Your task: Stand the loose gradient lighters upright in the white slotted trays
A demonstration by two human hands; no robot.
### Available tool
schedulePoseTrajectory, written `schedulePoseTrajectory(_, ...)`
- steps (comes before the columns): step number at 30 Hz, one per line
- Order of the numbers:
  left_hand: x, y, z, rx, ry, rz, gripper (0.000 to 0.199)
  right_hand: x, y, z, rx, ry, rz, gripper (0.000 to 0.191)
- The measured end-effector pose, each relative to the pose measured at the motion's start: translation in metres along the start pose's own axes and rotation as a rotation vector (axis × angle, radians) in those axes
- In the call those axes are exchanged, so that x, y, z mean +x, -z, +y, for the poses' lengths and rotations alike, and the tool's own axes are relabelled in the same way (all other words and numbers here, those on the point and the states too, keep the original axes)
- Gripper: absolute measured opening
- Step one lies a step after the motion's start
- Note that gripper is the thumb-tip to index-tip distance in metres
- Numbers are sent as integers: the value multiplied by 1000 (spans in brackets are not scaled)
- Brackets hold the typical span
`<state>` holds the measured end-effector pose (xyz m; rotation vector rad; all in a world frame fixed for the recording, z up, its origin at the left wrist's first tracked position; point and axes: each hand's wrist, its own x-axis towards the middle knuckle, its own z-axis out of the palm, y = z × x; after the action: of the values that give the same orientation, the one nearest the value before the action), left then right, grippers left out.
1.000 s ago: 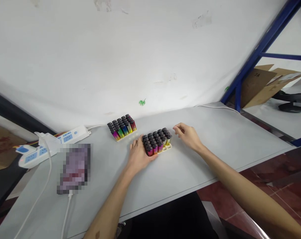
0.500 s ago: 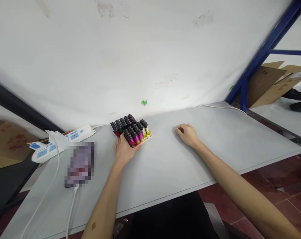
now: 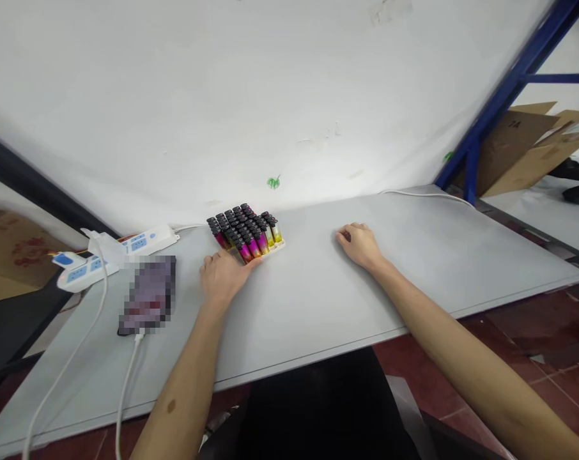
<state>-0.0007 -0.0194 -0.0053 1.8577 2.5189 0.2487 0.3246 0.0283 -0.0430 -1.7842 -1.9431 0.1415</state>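
Note:
Disposable lighters (image 3: pixel 251 239) with black tops and pink, orange and yellow bodies stand packed in rows in a pale tray (image 3: pixel 278 245) near the wall. My left hand (image 3: pixel 223 276) is at the tray's near left corner, fingers apart, with the thumb stretched along the front edge by the lighters. Whether its fingertips touch the tray I cannot tell. To the right, my right hand (image 3: pixel 359 246) rests on the grey tabletop (image 3: pixel 308 300), its fingers loosely curled in and nothing visible in them.
A white power strip (image 3: pixel 153 239) with plugs lies at the left, beside a blurred-out phone-like device (image 3: pixel 148 294) on a white cable (image 3: pixel 126 383). A wall stands behind the table. Blue metal framing (image 3: pixel 471 169) and cardboard boxes (image 3: pixel 514 147) are at the right.
My left hand has drawn back to the left from around the lighters, and its fingers have come off their side. My right hand stays in place. The view has tilted slightly.

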Motion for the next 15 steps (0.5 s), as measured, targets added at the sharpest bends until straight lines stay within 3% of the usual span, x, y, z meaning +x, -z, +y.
schedulePoseTrajectory(6,-8,3,8,171,-85,-102,80,-1,5,7,-85,-126,41,33)
schedulePoseTrajectory(15,-6,-6,3,137,-113,103,77,0,9,8,-74,-132,-8,37)
